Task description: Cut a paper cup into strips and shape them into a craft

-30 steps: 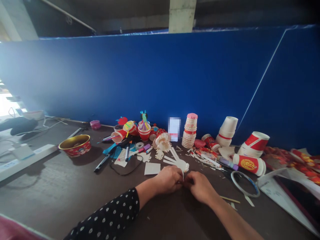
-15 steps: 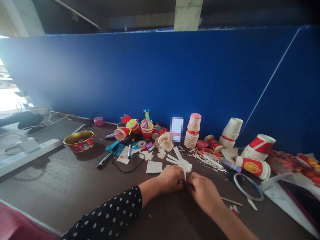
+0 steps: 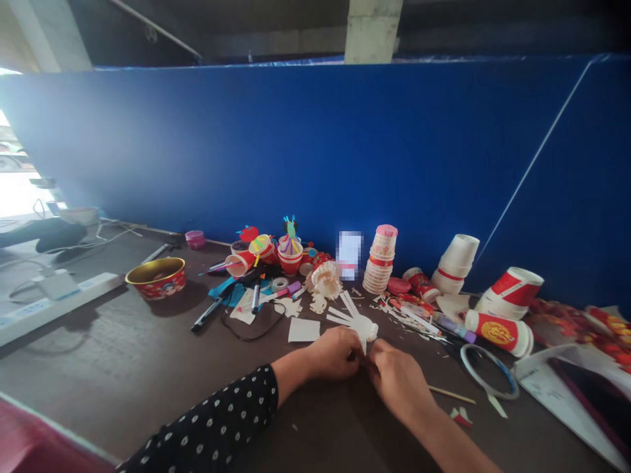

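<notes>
A white paper piece cut into strips (image 3: 361,324) lies on the dark table, its strips fanned toward the back and left. My left hand (image 3: 338,353) is closed on one of its strips, at the near side. Close by on the right, my right hand (image 3: 394,371) has its fingers pinched together at the same strip; the fingertips are partly hidden. A small cream lump (image 3: 373,332) sits on the paper's right edge. Left of the paper is a white square card (image 3: 304,330).
Stacked paper cups (image 3: 378,266) stand behind, with more cups (image 3: 499,330) at the right. Markers (image 3: 206,314) and paper scraps surround the work. A gold-rimmed bowl (image 3: 156,287) and a power strip (image 3: 93,289) are at the left. A wooden stick (image 3: 452,394) lies beside my right forearm.
Both hands stay near the paper strip, with a slight shift of the fingers. The strip between them shows less upright than before.
</notes>
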{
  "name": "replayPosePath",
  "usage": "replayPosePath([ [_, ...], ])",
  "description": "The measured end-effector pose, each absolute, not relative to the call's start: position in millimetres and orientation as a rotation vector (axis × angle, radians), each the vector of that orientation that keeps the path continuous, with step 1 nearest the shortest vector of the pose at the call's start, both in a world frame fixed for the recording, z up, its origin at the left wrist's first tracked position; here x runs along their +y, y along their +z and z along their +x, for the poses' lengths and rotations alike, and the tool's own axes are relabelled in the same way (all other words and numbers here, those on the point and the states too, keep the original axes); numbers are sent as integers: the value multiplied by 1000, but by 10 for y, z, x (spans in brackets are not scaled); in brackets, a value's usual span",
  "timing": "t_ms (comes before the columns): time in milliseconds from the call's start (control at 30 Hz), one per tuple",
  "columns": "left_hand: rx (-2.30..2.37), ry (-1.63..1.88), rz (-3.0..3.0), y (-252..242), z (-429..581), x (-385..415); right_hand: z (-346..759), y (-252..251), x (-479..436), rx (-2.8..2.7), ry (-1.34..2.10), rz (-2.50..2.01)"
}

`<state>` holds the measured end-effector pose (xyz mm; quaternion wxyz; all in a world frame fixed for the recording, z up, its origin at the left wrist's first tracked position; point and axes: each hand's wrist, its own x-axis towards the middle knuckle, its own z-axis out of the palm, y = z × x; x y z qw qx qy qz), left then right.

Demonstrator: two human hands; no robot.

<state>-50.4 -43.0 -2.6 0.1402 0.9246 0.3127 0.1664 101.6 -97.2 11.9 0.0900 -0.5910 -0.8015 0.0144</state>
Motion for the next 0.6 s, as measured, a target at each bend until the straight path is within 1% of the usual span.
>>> replayPosePath([
  [267,948,462,2619,27,-510,-450,1007,115,-964,-2369,43,-1773],
  [600,970,543,2647,-96,-468,-418,994,92,-964,-2356,14,-1792],
])
